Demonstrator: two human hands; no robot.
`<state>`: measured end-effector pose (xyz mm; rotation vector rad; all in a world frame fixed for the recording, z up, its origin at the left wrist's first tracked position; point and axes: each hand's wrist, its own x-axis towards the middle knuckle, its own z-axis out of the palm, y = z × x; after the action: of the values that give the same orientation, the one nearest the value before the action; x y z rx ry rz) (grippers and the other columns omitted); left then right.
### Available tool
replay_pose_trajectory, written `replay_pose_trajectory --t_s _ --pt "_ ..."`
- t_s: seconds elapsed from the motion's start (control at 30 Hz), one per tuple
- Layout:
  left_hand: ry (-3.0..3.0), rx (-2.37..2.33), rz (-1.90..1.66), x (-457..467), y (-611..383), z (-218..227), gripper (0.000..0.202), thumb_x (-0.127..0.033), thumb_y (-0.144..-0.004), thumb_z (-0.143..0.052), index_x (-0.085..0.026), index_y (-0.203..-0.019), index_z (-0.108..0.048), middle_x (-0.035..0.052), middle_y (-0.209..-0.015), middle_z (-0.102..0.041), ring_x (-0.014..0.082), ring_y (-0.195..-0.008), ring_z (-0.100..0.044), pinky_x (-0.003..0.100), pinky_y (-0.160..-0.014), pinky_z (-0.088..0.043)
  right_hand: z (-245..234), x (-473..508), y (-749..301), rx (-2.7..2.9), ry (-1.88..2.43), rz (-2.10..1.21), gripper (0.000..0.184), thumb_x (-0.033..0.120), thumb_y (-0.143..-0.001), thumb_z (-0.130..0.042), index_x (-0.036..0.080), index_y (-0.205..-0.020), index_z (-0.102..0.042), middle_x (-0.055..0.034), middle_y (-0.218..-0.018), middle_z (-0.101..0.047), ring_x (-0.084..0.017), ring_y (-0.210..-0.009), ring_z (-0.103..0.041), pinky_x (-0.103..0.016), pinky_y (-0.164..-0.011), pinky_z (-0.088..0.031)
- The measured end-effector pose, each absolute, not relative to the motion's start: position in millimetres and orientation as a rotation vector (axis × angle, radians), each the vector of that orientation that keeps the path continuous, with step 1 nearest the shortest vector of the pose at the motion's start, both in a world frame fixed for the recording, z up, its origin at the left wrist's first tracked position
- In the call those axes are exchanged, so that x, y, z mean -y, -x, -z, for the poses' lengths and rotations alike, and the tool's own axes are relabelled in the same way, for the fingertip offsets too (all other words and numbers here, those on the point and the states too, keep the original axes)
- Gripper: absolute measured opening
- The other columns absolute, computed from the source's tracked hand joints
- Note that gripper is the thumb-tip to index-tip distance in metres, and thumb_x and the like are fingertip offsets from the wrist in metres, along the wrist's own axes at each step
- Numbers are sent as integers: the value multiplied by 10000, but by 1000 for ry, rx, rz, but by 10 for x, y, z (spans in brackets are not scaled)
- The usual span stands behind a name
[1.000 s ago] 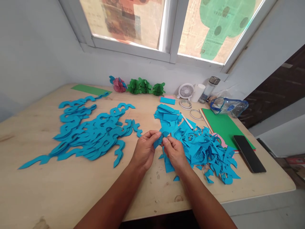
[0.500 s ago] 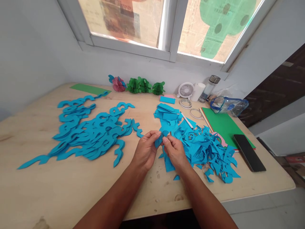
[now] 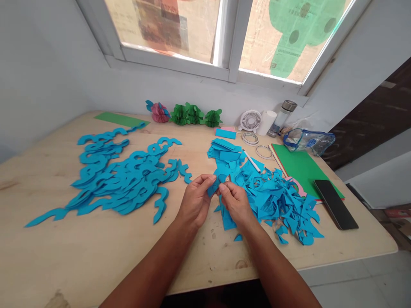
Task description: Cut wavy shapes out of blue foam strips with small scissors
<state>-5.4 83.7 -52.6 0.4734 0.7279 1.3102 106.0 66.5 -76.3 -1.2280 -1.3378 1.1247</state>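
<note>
A small folded piece of blue paper is pinched between my two hands above the table's front middle. My left hand grips its left side with thumb and fingers. At its right edge, the thumb and fingertips of my right hand are closed on it. Just beyond and to the right lies a heap of blue paper scraps, partly hidden by my right hand. Left of my hands a pile of wavy blue paper strips spreads over the wood.
Along the wall stand green paper figures, a pink one, a small fan and a bottle. Tape rolls, a white pen, green sheets and a phone lie to the right.
My hands stay in almost the same place with the blue paper between them. The piece seems slightly tilted; nothing else has visibly moved.
</note>
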Motion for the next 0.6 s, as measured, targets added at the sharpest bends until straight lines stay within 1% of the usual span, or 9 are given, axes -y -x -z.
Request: replay_pose_trajectory --t_s 0.23,0.6 --pt "-477 -724 -1308 -834 50 531 178 -218 -565 -801 -151 -615 -644 -19 -623 -577 107 -610 -516 245 -594 -421 750 -659 -1053 1336 1247 -1110 305 416 -862 -491 176 -691 -567 75 -470 -336 -94 -436 -285 -227 -416 -212" --pt "-475 -730 -1314 -826 40 528 192 -222 -558 -809 -147 -603 -639 -26 -606 -573 98 -600 -505 241 -596 -417 765 -662 -1032 1305 1250 -1130 368 491 -847 -485 178 -666 -558 79 -460 -320 -94 -428 -276 -231 -413 -205"
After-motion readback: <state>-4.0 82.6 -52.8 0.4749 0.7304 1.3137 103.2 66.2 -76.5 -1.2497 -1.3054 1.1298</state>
